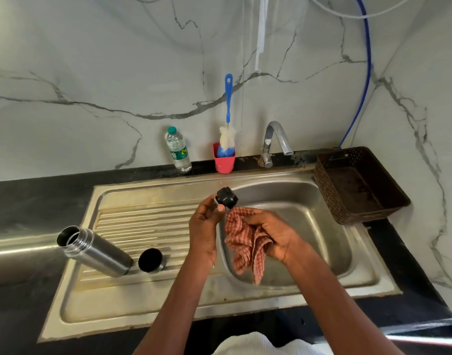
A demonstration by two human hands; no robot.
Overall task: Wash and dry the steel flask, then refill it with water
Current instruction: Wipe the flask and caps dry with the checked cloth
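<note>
The left hand [204, 224] pinches a black stopper [227, 198] between thumb and fingers, holding it up over the edge of the sink [322, 254] basin. Just to its right, the right hand [271, 234] grips a bunched red-and-white checked cloth [245, 247], fingers curled round it; the cloth's top corner lies just below the stopper, and whether they touch is hard to tell. The rest of the cloth hangs down over the basin.

To the left of the left hand, the steel flask [97, 252] stands open on the ribbed draining board [143, 226], appearing tilted in the wide-angle view, its threaded mouth pointing away to the upper left. Just beside its base, between flask and left forearm, stands a small steel cup [151, 260] with a dark inside, mouth up.

Beyond the hands, against the marble wall, a plastic water bottle [178, 151] with a green cap stands on the dark worktop [27, 201]. Next to it a red cup [223, 160] holds a bottle brush [228, 119] with a blue handle. The tap [276, 142] curves over the far rim of the sink, beyond the right hand. Farther right of the right hand, a brown woven basket [360, 185] sits on the worktop at the sink's corner. A blue hose [365, 73] runs down the wall behind it.
</note>
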